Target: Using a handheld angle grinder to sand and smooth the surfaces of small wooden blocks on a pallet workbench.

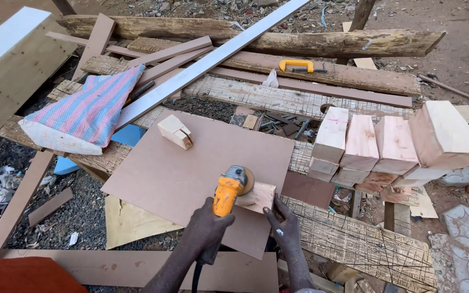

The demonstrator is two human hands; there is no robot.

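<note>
Left hand (208, 230) clamped around the black grip of a yellow angle grinder (228, 195), body of the tool running from about 6 o'clock up to 12 o'clock, sanding disc (243, 179) at the far end. Disc pressed flat against the left face of a small wood block (258, 196), so block sits at roughly 1 o'clock from the left hand and touching the disc. Right hand (285, 230) just below the block, fingers spread and pinning its near edge down at about 12 o'clock from the hand. Right hand clearly the nearer one to the block; left only reaches it through the tool. Block's long axis runs left to right, a bit tilted.

All of it resting on a brown hardboard sheet (180, 173) laid over the rough plank desk (365, 244). 1 more small block (175, 131) near the sheet's far edge, at 11 o'clock, well apart from the hands.

Off at 2 o'clock, a row of 4 chunky pale wood blocks (392, 141) standing side by side. Yellow clamp (296, 65) further back at 12 o'clock on the planks. Striped pink-and-blue woven sack (88, 111) at 10 o'clock, lying flat; contents can't be made out. Long pale board (207, 62) crossing diagonally behind it. No open containers showing anything inside.
</note>
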